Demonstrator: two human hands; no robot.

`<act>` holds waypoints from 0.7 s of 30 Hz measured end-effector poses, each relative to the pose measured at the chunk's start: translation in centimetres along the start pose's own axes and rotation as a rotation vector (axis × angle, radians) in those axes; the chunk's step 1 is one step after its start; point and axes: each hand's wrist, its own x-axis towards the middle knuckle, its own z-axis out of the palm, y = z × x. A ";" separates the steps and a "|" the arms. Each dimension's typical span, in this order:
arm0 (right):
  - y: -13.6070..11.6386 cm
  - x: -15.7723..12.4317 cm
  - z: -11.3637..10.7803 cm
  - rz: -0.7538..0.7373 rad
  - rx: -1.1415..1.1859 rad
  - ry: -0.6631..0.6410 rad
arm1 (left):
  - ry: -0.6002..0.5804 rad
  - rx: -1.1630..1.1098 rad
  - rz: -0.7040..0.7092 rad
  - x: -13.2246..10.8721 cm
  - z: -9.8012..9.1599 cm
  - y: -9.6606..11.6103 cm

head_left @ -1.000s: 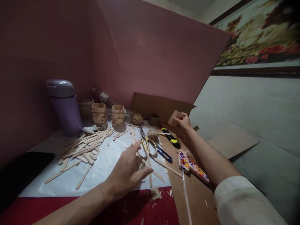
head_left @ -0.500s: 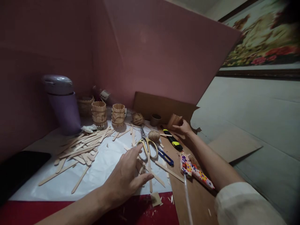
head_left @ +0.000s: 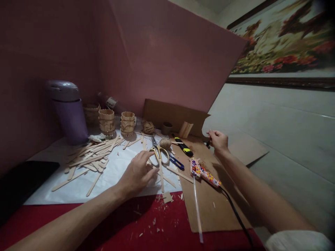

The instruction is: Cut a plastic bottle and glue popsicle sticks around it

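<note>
My left hand (head_left: pixel 137 172) hovers low over the white sheet, fingers loosely apart and holding nothing visible. Close by its fingertips are gold-handled scissors (head_left: pixel 158 155) and a flat wooden craft stick (head_left: pixel 161 177). On the right, my right hand (head_left: pixel 219 141) is raised past the cardboard's edge, its fingers drawn together; I see nothing between them. A small curved panel of craft sticks (head_left: pixel 186 130) stands to its left, apart from it, against the upright cardboard. A flower-patterned glue gun (head_left: pixel 204 172) lies on the flat cardboard (head_left: pixel 211 212), a clear glue stick (head_left: pixel 196 209) protruding from it.
Several loose craft sticks (head_left: pixel 91 153) lie in a pile. Behind them stand stick-covered cups (head_left: pixel 106 122) and a purple bottle (head_left: pixel 70 118). Twine (head_left: pixel 148 127), a twine ball (head_left: pixel 165 143), a black-yellow cutter (head_left: pixel 184 146) and a blue cutter (head_left: pixel 177 162) are mid-table. A black cord (head_left: pixel 235 212) trails forward.
My right hand has let go of the craft-stick panel and moved away to the right; the panel now stands by itself. The view has shifted a little. My left hand stays near the scissors.
</note>
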 end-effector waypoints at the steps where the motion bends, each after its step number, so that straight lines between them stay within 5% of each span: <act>1: -1.2 -0.9 -0.8 0.014 0.039 -0.003 | 0.011 0.000 0.011 0.0 -0.1 0.0; 4: -5.1 -4.1 -2.7 0.036 0.157 -0.053 | 0.045 -0.017 0.029 0.2 -0.3 -0.2; 9: -11.3 -11.6 -4.0 0.043 0.443 -0.394 | 0.030 -0.164 0.046 0.4 -1.0 1.2; 13: -14.8 -18.1 -3.5 -0.137 0.348 -0.667 | -0.283 -0.477 0.026 -0.6 -0.9 5.7; 17: -16.2 -21.9 -3.8 -0.220 0.494 -0.788 | -0.585 -0.770 -0.036 -2.7 -0.6 9.3; 21: -13.7 -21.7 -5.9 -0.126 0.687 -0.657 | -0.477 -0.655 -0.164 -4.2 -2.9 9.5</act>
